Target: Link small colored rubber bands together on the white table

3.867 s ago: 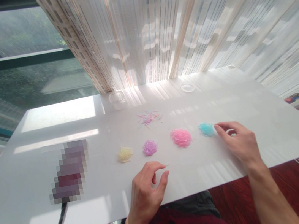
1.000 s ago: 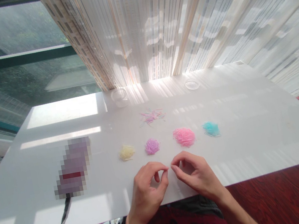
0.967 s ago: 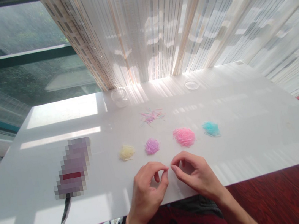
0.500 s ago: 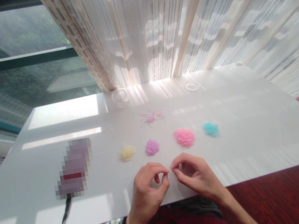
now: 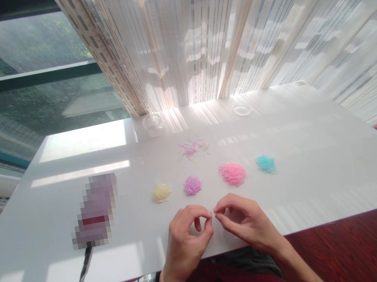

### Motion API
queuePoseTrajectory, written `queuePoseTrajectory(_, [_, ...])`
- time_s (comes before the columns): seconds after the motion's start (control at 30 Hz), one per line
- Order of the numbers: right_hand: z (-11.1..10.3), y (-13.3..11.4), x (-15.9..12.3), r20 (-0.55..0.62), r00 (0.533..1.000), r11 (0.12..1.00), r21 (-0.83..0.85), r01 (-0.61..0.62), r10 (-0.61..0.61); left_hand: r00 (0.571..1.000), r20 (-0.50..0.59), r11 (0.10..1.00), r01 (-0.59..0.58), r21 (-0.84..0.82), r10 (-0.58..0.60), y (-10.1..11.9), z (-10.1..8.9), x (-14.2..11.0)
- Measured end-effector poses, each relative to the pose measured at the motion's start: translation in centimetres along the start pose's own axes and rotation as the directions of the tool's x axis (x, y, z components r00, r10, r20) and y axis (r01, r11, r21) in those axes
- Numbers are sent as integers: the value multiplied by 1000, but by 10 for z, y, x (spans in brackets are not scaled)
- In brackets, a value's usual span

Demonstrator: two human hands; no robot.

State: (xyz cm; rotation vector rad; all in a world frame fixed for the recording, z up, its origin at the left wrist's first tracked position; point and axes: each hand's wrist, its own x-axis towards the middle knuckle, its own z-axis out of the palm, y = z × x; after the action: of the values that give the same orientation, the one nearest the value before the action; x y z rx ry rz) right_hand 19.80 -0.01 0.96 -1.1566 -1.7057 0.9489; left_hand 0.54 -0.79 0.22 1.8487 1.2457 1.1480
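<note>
In the head view, the colour sorting looks well along: on the white table (image 5: 324, 165), four single-colour heaps of short, thin pieces lie in a row running roughly along the near edge, a yellow heap (image 5: 161, 192), a purple heap (image 5: 192, 185), a pink heap (image 5: 232, 173) and a blue heap (image 5: 266, 164). What seems left is the loose mixed pile (image 5: 191, 148), pink, purple and pale green or blue together, lying behind the row, toward the far edge. A clear tub (image 5: 154, 126) and a clear disc (image 5: 242, 109) sit close to that far edge. The left hand (image 5: 186, 233) and right hand (image 5: 248, 220) are near the middle of the near edge, fingertips just beside each other, each with thumb and forefinger curled into a narrow pinch; whether a piece is between them is too small to tell. The purple and pink heaps lie nearest, just beyond the fingers and apart from them; the mixed pile is farther off, past the row.
</note>
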Motion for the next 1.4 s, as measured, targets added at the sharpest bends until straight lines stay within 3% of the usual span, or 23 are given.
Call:
queuePoseTrajectory(0.2, [1, 1, 0, -63, 998, 999, -32, 22, -24, 999, -5, 998, 48, 42, -48, 0, 0, -1])
queuePoseTrajectory(0.43, [2, 3, -1, -58, 998, 998, -43, 36, -38, 998, -23, 994, 67, 92, -65, 0, 1, -1])
queuePoseTrajectory(0.77, [1, 4, -2, -50, 999, 1000, -8, -21, 21, 998, -7, 997, 55, 54, -55, 2, 1, 0])
queuePoseTrajectory(1.4, [2, 6, 0, -57, 996, 998, -23, 62, -63, 999, 42, 996, 29, 87, -33, -2, 3, 2])
